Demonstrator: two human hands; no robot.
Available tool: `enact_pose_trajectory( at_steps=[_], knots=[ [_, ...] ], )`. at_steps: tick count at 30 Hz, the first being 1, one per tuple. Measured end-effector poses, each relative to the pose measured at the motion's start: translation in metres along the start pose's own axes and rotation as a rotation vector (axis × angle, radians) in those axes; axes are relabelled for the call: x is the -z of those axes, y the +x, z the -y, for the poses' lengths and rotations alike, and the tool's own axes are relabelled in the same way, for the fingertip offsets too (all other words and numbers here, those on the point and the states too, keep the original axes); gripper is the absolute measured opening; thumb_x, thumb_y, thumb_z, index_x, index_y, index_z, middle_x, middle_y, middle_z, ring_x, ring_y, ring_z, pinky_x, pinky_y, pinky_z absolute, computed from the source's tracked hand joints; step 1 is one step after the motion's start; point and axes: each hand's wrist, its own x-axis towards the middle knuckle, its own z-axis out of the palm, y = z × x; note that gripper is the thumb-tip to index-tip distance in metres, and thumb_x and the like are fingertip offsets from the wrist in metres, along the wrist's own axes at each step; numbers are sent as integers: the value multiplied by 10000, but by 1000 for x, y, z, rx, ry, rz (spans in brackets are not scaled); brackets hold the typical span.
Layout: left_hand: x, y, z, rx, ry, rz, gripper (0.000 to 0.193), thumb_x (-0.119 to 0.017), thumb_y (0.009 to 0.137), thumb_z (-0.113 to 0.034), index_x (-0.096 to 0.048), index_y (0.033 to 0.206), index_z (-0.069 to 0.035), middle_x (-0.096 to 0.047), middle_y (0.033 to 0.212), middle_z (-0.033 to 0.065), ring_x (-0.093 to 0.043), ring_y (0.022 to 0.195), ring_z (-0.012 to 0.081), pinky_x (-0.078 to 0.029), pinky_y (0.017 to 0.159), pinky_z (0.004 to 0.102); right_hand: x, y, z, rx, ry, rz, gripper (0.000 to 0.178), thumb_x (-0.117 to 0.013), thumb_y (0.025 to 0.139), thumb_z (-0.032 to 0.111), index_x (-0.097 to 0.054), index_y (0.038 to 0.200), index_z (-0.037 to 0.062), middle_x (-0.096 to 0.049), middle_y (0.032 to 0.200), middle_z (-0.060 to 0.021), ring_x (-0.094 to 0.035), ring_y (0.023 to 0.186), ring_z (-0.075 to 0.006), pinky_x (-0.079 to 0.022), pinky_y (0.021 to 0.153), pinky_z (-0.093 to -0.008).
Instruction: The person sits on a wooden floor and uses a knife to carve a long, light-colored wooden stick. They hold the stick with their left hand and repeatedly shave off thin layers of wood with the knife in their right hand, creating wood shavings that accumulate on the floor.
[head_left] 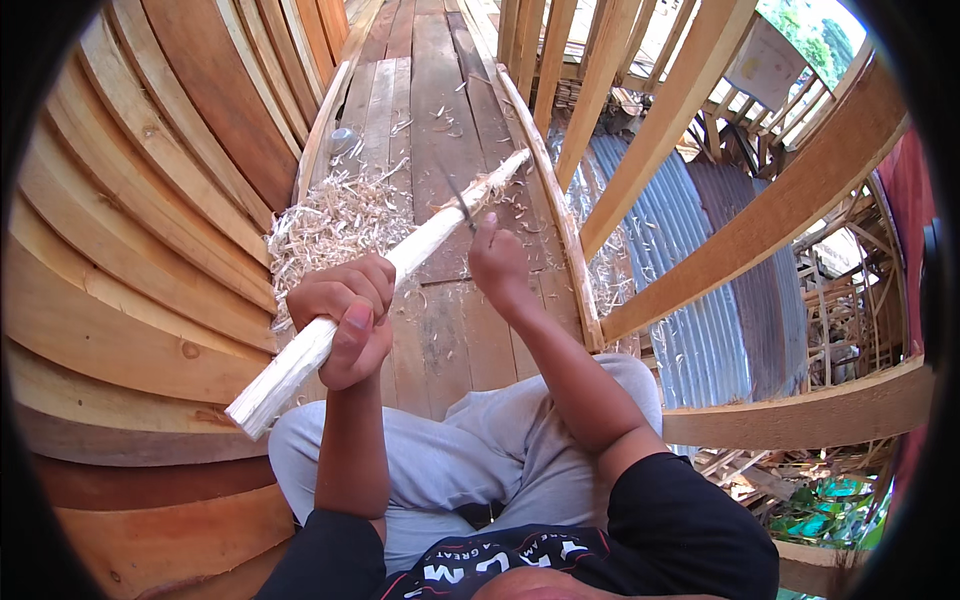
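Left hand [345, 315]: clenched round pale stick's [432, 240] near half.
Right hand [497, 262]: gripped knife [463, 204] right of stick.
Knife: crossed stick's far half.
Shavings [335, 232]: lay left of stick.

Two hands [345, 318], one pale stick [420, 243], one blade [463, 203], one shavings heap [340, 228]

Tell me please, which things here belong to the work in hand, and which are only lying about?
In the work:
- stick, gripped by the left hand
- knife, held in the right hand, blade across the stick

Lying about:
- wood shavings on the floor
- small round thing, perhaps a cup
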Motion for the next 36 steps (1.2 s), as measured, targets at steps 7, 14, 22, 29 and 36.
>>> enact_pose_trajectory(
  at_steps=[7,14,22,29,36],
  knots=[
    [0,2,-2,5,33,11,313,-571,806,-165,-363,576,-120,-347,489,-6,-294,462,130,-259,531,319,-5,-17,6,37,-3,-54,624,-311,988,343,-660,644,-42,-617,636,-278,-636,647,-469,-518,681,-546],
    [3,5,-7,-29,-17,-3,295,-579,744,-113,-369,538,-97,-358,453,14,-289,418,133,-263,488,313,4,-16,18,157,-8,5,639,-293,993,358,-620,623,-48,-595,643,-296,-619,668,-484,-480,659,-564],
    [7,6,-13,3,15,68,317,-594,776,-152,-358,567,-120,-358,478,-10,-288,441,126,-254,506,312,5,-31,34,235,79,27,608,-322,984,370,-635,654,-33,-591,650,-298,-621,679,-481,-473,661,-561],
    [0,7,-18,31,-19,55,308,-626,737,-126,-410,522,-84,-410,458,27,-363,424,143,-308,490,309,6,-21,13,135,-29,-53,573,-346,980,337,-656,637,-1,-608,626,-272,-631,640,-463,-508,643,-543],
    [5,12,-16,4,-81,-2,276,-600,739,-115,-404,546,-88,-389,463,21,-319,424,133,-286,485,302,0,-4,-3,57,61,-36,665,-337,1006,425,-555,588,-44,-550,594,-275,-559,505,-393,-448,530,-507]
  ],
)
